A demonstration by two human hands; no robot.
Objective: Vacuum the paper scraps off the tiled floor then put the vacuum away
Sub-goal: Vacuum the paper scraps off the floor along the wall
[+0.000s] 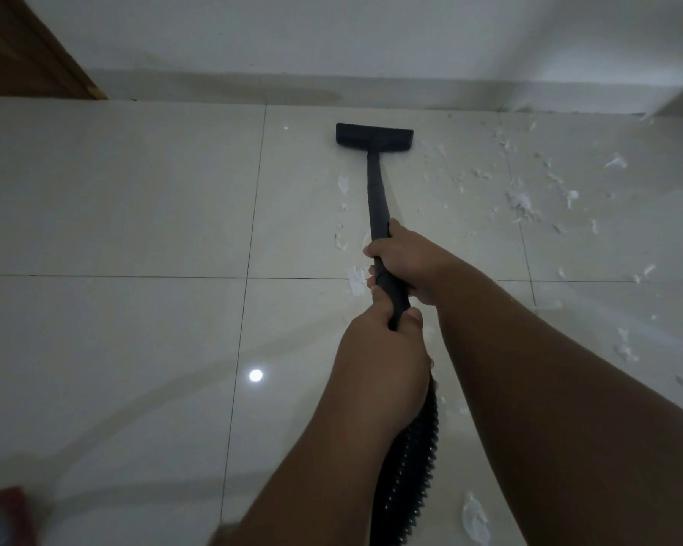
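Fingers (374, 251) of the right hand (405, 264) and left hand (383, 356) wrap the vacuum tube (375, 191), seemingly stiff and light, well placed for steering over flimsy paper scraps (523, 201).

The wand (377, 199) held in the fingers (373, 252) is seen to be plain matte black. The same black is carried by the floor head (374, 135) beyond the fingers and by the hose (411, 459) behind them (its ridges form a regular ringed pattern). The floor (135, 191) is tiled in glossy cream, crossed by thin dark grout lines in a square grid. White paper scraps (523, 201) are scattered mostly right of the fingers. Far ahead an off-white wall (292, 33) is shown, with a brown wooden door frame (24, 45) far left. A blurred red object (1, 510) is noted behind and left.
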